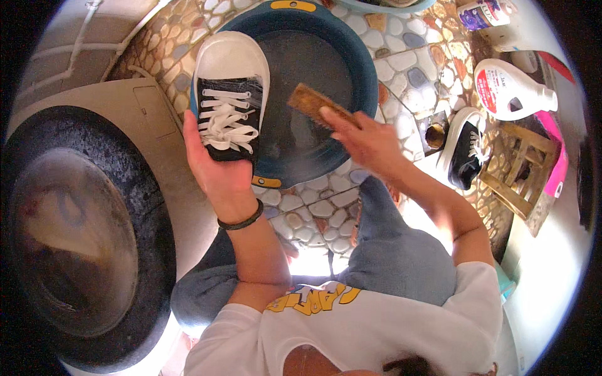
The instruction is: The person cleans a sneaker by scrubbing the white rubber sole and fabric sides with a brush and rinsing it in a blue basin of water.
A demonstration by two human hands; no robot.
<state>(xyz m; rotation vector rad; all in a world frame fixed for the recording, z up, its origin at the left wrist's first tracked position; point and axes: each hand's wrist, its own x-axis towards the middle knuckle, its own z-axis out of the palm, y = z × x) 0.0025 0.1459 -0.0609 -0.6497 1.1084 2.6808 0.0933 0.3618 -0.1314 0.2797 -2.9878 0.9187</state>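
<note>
My left hand [221,181] is inside the heel end of a black canvas sneaker [230,113] with white laces and a white rubber toe cap. The sneaker is held toe away from me, above the left side of a dark blue plastic basin [369,84]. In my right hand [369,141] is a wooden scrubbing brush [320,105], its bristles facing down and left. The brush is apart from the sneaker, over the basin's right half. Water appears to lie in the basin. The sneaker's heel is hidden by my left hand.
On the left stands a front-loading washing machine [160,188]. To the right, a second black sneaker [463,150] lies beside a floor drain [435,134], near a small wooden stool [522,164]. A white detergent bottle [510,89] and a Lux container [484,16] are farther off. Pebble-patterned tiles [301,209] cover the floor.
</note>
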